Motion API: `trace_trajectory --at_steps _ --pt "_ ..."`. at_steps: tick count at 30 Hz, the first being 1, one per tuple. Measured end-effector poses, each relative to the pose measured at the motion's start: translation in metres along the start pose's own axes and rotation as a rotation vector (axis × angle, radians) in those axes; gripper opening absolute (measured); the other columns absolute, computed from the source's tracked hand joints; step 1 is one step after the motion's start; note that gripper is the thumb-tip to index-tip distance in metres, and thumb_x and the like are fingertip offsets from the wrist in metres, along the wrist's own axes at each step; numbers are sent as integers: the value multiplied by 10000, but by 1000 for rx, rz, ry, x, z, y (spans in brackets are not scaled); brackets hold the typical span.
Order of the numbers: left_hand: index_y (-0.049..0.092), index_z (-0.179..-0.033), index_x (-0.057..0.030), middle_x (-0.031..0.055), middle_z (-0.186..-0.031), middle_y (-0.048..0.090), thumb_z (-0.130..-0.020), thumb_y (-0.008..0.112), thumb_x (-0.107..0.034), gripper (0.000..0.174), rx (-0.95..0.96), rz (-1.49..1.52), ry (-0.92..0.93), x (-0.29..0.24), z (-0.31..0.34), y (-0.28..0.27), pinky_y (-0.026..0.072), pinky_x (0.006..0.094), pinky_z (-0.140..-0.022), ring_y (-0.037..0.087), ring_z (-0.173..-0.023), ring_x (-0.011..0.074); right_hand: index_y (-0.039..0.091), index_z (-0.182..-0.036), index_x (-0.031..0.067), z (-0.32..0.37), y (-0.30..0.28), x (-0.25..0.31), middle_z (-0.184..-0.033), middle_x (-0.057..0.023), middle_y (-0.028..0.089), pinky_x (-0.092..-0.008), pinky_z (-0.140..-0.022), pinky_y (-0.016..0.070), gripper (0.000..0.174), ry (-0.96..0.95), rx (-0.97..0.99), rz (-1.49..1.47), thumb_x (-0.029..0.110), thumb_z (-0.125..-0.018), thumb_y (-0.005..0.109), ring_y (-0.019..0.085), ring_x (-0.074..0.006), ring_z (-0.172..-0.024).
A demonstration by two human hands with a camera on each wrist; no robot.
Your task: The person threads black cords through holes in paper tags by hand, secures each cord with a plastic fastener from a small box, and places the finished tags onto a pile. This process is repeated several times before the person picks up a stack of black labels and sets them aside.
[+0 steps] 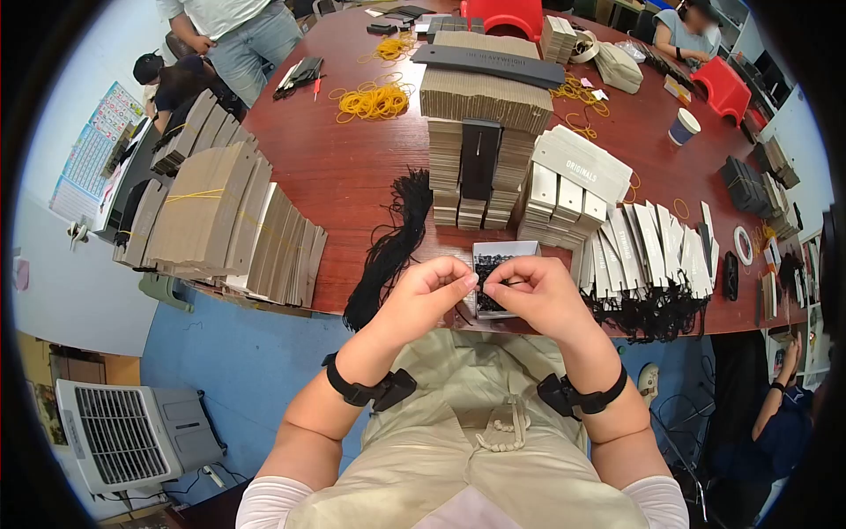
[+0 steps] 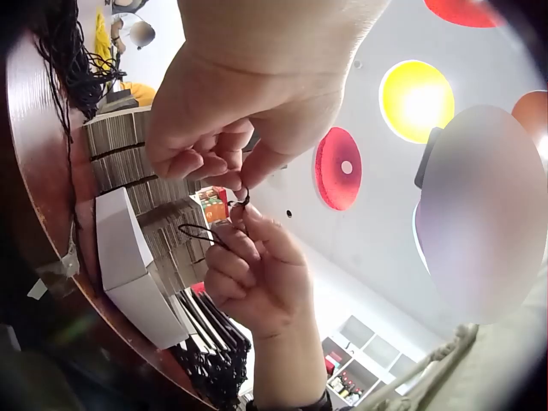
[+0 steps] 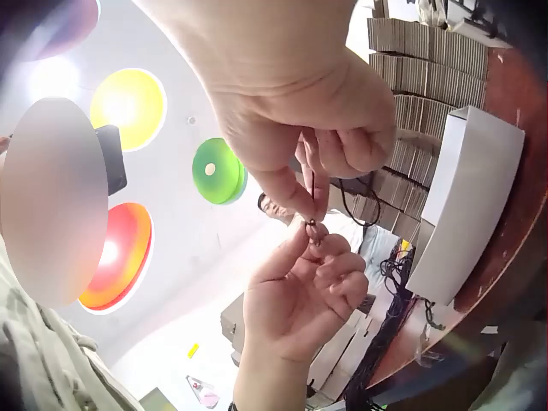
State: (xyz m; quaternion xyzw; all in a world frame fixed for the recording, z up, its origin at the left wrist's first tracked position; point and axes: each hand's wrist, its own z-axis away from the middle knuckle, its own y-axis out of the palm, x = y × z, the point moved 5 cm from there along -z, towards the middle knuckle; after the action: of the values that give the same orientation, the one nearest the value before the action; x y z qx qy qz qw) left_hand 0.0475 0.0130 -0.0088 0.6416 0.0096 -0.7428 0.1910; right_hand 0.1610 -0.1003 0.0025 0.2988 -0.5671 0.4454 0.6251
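Over the table's near edge, my left hand (image 1: 432, 293) and right hand (image 1: 542, 295) meet at the fingertips, thumb against index finger on each. A thin black cord (image 2: 247, 195) runs between the two pinches. Its loop (image 3: 373, 210) sticks out from the right hand's fingers. At the left fingertips a tiny dark piece (image 3: 312, 223) shows on the cord; its kind is too small to make out. Below and behind the hands stands a small white box (image 1: 526, 249) of little black pieces (image 1: 493, 263), partly covered by the right hand.
Left of the box lies a bundle of black cords (image 1: 394, 242). Stacks of grey-brown cards (image 1: 445, 167) rise behind it. White tags with black strings (image 1: 648, 251) fan out at the right. More card stacks (image 1: 207, 207) stand at the left; yellow rubber bands (image 1: 374, 101) lie farther back.
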Motion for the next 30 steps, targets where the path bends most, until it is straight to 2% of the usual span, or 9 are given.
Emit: trace_trajectory --at_steps 2,8,14,17,20,23,27,28,30 --pt "574 -940 -17 -46 -759 563 -909 553 -176 163 -7 -4 -10 -1 1 0 409 171 -539 491 -633 7 692 -847 43 2 0 0 -565 48 546 -196 -426 297 101 8 -33 -25 97 -768 659 395 -4 -480" --pt "577 -913 -35 -61 -719 540 -915 545 -180 148 -3 -4 -74 -2 -1 5 370 171 -492 464 -588 4 684 -831 1 3 -1 7 -612 2 600 -209 -453 362 124 -106 -83 26 97 -754 667 457 -28 -501" --pt "552 -844 -47 -49 -723 519 -921 522 -151 133 -17 -80 110 5 -3 -1 332 168 -475 425 -570 2 691 -840 22 6 -5 15 -659 -28 636 -222 -521 410 116 -193 -90 116 95 -751 680 507 -50 -579" --pt "524 -811 -44 -11 -813 524 -920 496 -106 129 2 -164 375 -10 0 7 358 175 -522 443 -636 15 681 -830 13 8 -10 14 -602 -16 604 -224 -514 403 116 -202 -61 84 99 -752 689 479 -56 -539" --pt "509 -787 -45 22 -895 518 -905 494 -86 126 68 -158 265 -8 4 -2 410 221 -616 499 -753 69 660 -824 11 13 -19 18 -613 -3 569 -231 -516 393 102 -128 -40 162 90 -763 678 451 -63 -544" --pt "505 -807 -58 44 -922 536 -890 514 -103 94 186 137 441 -15 1 -4 428 271 -681 540 -795 138 634 -823 18 11 -32 20 -660 -11 537 -236 -521 383 78 -381 -65 186 79 -782 659 449 -76 -559" --pt "503 -827 -54 85 -982 564 -892 526 -149 117 302 417 102 -5 -7 22 411 258 -633 554 -697 158 630 -841 30 17 -6 56 -788 -86 564 -322 -650 459 110 -659 107 453 49 -733 643 557 -251 -740" --pt "511 -833 -55 32 -824 550 -922 506 -212 181 215 367 -34 -3 -10 27 341 205 -522 467 -587 80 631 -848 31 14 -8 59 -802 -91 569 -331 -672 462 117 -679 50 502 49 -732 638 561 -263 -761" --pt "513 -859 -61 -14 -716 491 -941 478 -250 209 208 228 -147 4 -15 27 269 187 -470 373 -530 43 633 -861 32 5 -14 62 -830 -99 580 -349 -718 469 133 -718 -61 597 50 -730 628 570 -287 -803"
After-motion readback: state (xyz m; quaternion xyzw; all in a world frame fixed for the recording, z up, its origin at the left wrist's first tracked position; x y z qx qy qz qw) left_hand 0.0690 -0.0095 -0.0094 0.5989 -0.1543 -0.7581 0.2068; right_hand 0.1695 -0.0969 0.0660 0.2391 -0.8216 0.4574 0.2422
